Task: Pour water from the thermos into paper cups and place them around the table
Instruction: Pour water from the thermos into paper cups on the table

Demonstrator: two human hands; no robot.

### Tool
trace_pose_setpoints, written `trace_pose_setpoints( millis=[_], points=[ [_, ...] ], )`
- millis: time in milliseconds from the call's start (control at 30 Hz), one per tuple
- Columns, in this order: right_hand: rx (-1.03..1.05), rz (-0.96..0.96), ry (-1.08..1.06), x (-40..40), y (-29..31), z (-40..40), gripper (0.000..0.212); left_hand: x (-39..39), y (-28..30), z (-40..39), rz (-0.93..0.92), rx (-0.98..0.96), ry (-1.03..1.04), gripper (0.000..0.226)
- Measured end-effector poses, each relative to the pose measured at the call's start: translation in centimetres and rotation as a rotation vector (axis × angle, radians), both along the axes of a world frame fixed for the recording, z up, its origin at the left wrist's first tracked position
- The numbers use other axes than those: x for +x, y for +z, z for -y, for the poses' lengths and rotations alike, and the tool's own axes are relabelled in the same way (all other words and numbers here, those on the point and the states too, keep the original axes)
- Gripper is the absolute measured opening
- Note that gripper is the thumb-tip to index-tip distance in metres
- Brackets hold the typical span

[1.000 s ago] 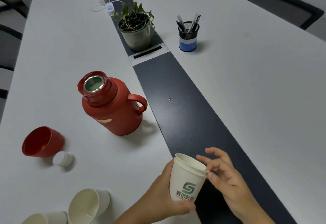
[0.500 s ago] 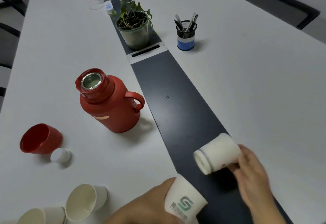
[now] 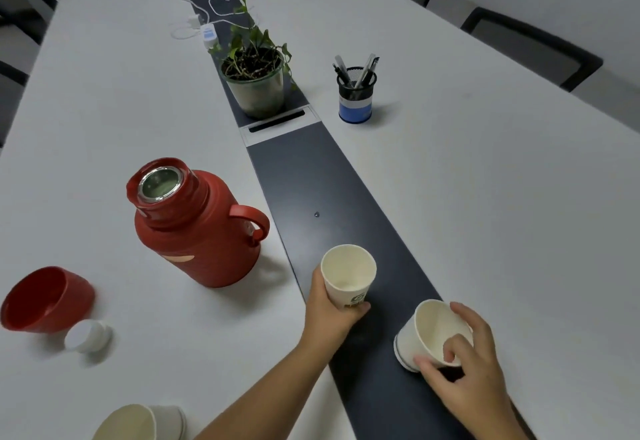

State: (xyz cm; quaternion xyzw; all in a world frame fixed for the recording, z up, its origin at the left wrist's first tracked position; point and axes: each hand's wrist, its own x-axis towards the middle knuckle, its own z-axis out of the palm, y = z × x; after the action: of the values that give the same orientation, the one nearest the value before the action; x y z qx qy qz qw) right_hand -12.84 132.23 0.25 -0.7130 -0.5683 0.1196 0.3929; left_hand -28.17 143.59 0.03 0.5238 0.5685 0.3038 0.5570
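Head cam: left hand [image 3: 327, 311] grips an upright white paper cup [image 3: 348, 275] just right of the open red thermos with the loop handle [image 3: 197, 225], over the counter's dark centre strip [image 3: 311, 176]. Right hand [image 3: 464, 367] pinches a second, tilted white paper cup [image 3: 427, 334] by its rim, further right of the thermos. The red thermos lid [image 3: 45, 297] lies left of it.

The paper cup [image 3: 347, 275] gripped in the left hand [image 3: 327, 311] carries a green printed logo low on its side, half hidden by the fingers [image 3: 360, 308]; its characters are too small to read. No other lettering is legible.
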Motion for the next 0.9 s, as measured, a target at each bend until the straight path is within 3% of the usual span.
trace_pose_setpoints(
  millis=[133,267,333,400,533,667,900],
  points=[
    [0.044,-0.153,-0.017,-0.7,0.0,-0.2,0.050,2.1,-1.5,-1.5,-0.045,0.031,0.018,0.073],
    [0.012,-0.406,-0.087,-1.4,-0.5,0.1,0.076,3.0,-2.5,-1.8,-0.108,0.075,0.052,0.073],
    [-0.041,-0.437,-0.117,-1.5,-1.3,0.7,0.103,3.1,-2.6,-1.8,-0.115,0.081,0.040,0.075],
    [-0.083,-0.404,-0.100,-1.5,-1.9,1.3,0.115,2.6,-2.3,-1.6,-0.128,0.083,-0.005,0.078],
    [-0.144,-0.423,-0.073,-2.0,-1.4,1.1,0.100,-1.2,-1.5,0.8,-0.314,0.083,-0.112,0.081],
    [-0.192,-0.443,0.145,-4.3,-0.2,0.2,0.085,-6.4,-1.3,6.5,-0.547,0.180,-0.044,0.061],
    [-0.411,-0.545,0.471,-10.2,0.0,-2.8,0.075,-11.8,-2.3,17.3,-0.866,0.254,0.018,0.051]
  ],
)
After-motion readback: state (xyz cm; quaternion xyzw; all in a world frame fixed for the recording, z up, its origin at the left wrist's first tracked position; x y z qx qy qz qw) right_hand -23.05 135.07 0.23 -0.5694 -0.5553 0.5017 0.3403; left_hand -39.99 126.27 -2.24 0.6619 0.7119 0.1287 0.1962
